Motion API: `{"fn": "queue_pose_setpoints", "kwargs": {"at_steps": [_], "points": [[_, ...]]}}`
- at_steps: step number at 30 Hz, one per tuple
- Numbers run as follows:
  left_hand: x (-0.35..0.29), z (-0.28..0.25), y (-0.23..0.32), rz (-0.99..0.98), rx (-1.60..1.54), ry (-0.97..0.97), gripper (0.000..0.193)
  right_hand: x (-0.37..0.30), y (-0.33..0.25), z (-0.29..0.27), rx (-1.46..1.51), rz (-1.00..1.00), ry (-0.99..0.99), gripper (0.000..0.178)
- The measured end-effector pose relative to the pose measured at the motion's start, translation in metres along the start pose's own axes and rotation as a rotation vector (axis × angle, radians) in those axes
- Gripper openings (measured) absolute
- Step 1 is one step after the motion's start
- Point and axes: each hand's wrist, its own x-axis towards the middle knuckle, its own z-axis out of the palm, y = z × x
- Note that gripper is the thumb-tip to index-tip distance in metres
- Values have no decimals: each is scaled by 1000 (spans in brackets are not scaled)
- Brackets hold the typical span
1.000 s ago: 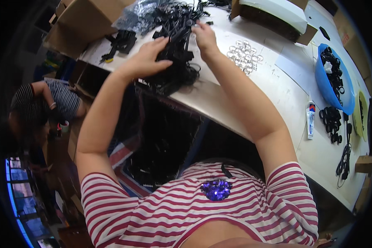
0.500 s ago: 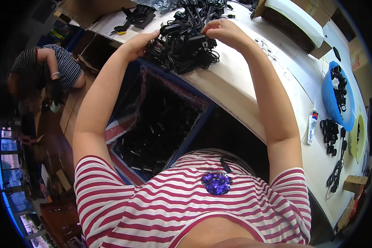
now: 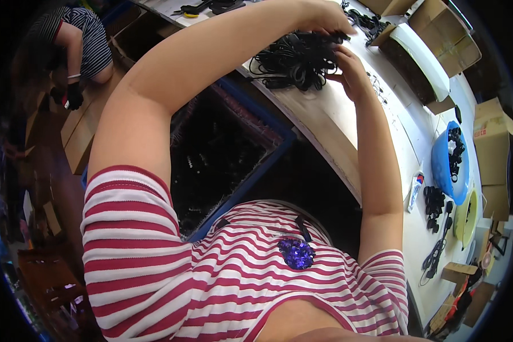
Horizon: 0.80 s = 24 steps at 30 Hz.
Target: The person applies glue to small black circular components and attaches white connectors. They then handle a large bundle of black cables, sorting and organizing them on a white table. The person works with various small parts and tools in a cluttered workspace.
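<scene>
A bundle of coiled black cables (image 3: 296, 62) lies near the front edge of the white worktable. My left arm stretches across above it, and my left hand (image 3: 328, 18) is bent over the bundle's far right end, closed on a cable end there; its fingertips are partly hidden. On the bundle's right side is my right hand (image 3: 353, 73), thumb and fingers curled round the cables. My left forearm hides part of the bundle and of the table behind it.
Black clamp-like tools (image 3: 196, 8) lie at the far left. At right are a blue basin (image 3: 439, 159) of black parts, a tube (image 3: 416, 191), more black cables (image 3: 436, 256) and a yellow-green basin (image 3: 467, 222). Cardboard boxes (image 3: 490, 154) stand beyond. A person (image 3: 80, 45) bends down at left.
My left hand has moved from the bundle's left side across to its far right end. My right hand has shifted right and lower. The cable bundle sits farther right in view, which has turned.
</scene>
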Motion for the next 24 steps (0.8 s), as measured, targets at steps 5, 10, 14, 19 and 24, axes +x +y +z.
{"fn": "queue_pose_setpoints", "kwargs": {"at_steps": [5, 10, 14, 19, 24], "points": [[-3, -5, 14, -95, 109, -209, 24, 2, 9, -10, 55, 72, 177, 33], [0, -60, 10, -214, 218, -83, 34, -1, 1, -8, 302, -22, 370, 33], [1, -59, -11, 148, 478, 219, 38, -5, -9, 4, -6, -294, 215, 41], [14, -88, -56, 112, 685, 213, 36, -11, 3, 22, -376, -213, -54, 27], [17, -107, -115, -243, 679, -46, 57, -14, -13, 12, -502, -94, -59, 28]]}}
